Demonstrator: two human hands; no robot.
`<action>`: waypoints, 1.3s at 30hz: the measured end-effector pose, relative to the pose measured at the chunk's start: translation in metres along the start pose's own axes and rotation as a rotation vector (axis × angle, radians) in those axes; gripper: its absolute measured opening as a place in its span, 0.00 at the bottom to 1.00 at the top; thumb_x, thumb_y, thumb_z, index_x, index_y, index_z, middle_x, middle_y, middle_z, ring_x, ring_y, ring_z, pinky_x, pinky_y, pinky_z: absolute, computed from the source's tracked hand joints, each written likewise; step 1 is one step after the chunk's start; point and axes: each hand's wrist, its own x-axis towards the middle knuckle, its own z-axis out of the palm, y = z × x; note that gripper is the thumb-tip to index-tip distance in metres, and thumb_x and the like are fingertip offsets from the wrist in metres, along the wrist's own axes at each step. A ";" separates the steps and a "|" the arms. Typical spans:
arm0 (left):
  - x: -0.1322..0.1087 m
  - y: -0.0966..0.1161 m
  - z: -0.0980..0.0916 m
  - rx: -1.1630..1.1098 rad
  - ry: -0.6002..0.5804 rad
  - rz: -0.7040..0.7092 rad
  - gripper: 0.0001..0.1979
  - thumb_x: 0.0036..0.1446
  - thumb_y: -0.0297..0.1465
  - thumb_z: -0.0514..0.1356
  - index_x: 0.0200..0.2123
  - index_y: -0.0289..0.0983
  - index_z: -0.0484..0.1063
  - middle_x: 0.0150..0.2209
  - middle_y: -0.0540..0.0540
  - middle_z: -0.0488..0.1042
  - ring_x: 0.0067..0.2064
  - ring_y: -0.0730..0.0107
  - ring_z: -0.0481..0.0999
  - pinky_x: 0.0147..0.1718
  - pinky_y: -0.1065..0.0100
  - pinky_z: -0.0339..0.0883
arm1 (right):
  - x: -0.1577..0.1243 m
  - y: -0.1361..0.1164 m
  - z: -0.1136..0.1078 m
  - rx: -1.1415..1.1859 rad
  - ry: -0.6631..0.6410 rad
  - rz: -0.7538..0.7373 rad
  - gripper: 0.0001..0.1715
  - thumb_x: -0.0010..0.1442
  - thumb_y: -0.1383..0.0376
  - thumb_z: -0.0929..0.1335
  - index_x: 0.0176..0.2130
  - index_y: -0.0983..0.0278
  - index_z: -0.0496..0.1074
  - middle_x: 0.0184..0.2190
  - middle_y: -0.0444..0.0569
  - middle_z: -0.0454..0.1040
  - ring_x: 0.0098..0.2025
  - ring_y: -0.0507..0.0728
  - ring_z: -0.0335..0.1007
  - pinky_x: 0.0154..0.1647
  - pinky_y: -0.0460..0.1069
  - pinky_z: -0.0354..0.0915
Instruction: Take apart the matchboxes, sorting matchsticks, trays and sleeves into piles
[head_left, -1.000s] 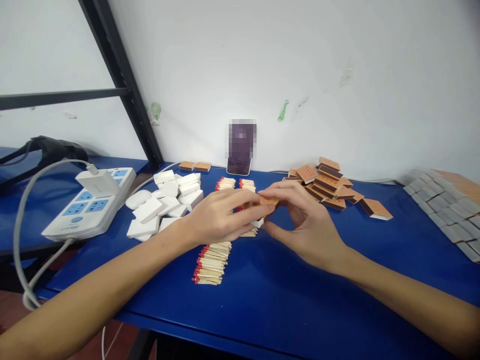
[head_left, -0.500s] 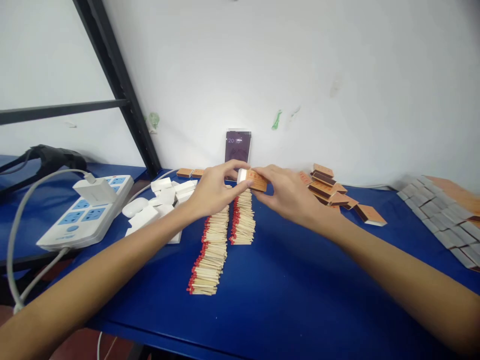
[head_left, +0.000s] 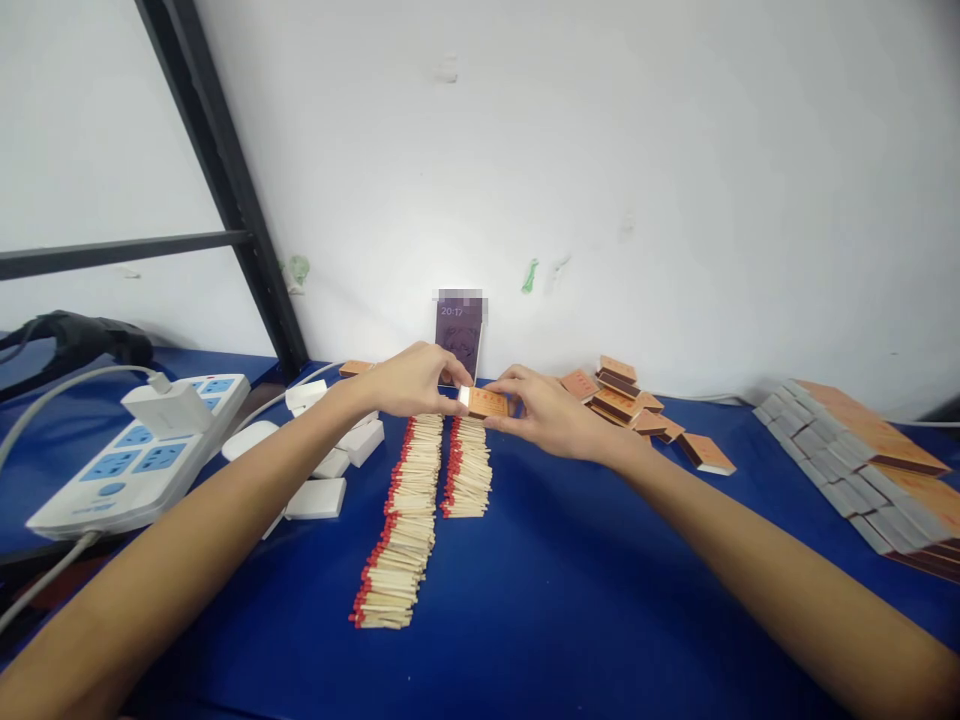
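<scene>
Blue tabletop (head_left: pixel 525 620) against white wall (head_left: pixel 540 150), head-cam view. Centre: one orange matchbox (head_left: pixel 487 402) btwn both hands, over or just beyond the far end of the right match row (head_left: pixel 466 470); whether it touches matches can't be told. L hand (head_left: pixel 416 380): thumb & fingers narrowed on the box's pale L end. R hand (head_left: pixel 559 415): thumb at near edge, fingertips at far edge, box held btwn them. Left match row (head_left: pixel 397 520), the longer, runs alongside, red heads to L. Box prob. v. light, thin card: stiff enough along the edges, but likely to dent if squeezed mid-face; smooth faces may slip a little. Best hold, approx.: opp. ends or long edges, light pressure. Surrounds: loose matchbox pile (head_left: pixel 619 395) to R, w/ stacked boxes (head_left: pixel 825 470) beyond; white trays (head_left: pixel 319 500) to L, nr power strip (head_left: pixel 112 490); phone (head_left: pixel 457 340) behind, leaning on wall.
</scene>
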 end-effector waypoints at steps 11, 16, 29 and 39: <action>-0.006 0.004 0.009 -0.035 -0.213 -0.092 0.23 0.56 0.42 0.61 0.53 0.40 0.74 0.46 0.44 0.79 0.45 0.61 0.76 0.43 0.64 0.65 | -0.002 0.012 0.006 0.105 -0.178 0.002 0.25 0.63 0.54 0.68 0.53 0.66 0.73 0.46 0.57 0.75 0.45 0.62 0.72 0.46 0.55 0.66; -0.006 0.009 0.009 -0.032 -0.277 -0.084 0.23 0.56 0.41 0.60 0.54 0.41 0.73 0.45 0.45 0.78 0.45 0.61 0.74 0.44 0.63 0.63 | -0.004 0.014 0.001 0.065 -0.256 0.029 0.29 0.61 0.50 0.68 0.54 0.66 0.73 0.45 0.56 0.76 0.44 0.62 0.72 0.45 0.55 0.65; -0.009 0.012 0.008 -0.047 -0.306 -0.098 0.23 0.54 0.40 0.60 0.52 0.39 0.73 0.40 0.45 0.77 0.45 0.60 0.72 0.42 0.63 0.63 | -0.007 0.016 -0.017 -0.014 -0.446 0.155 0.32 0.58 0.48 0.68 0.54 0.65 0.75 0.39 0.53 0.78 0.37 0.59 0.73 0.37 0.52 0.64; -0.011 0.009 0.008 -0.037 -0.298 -0.113 0.25 0.54 0.41 0.60 0.55 0.42 0.73 0.43 0.45 0.77 0.48 0.58 0.70 0.46 0.61 0.62 | -0.007 0.016 -0.033 -0.023 -0.424 0.194 0.33 0.58 0.45 0.67 0.53 0.64 0.75 0.40 0.52 0.79 0.39 0.60 0.73 0.40 0.53 0.64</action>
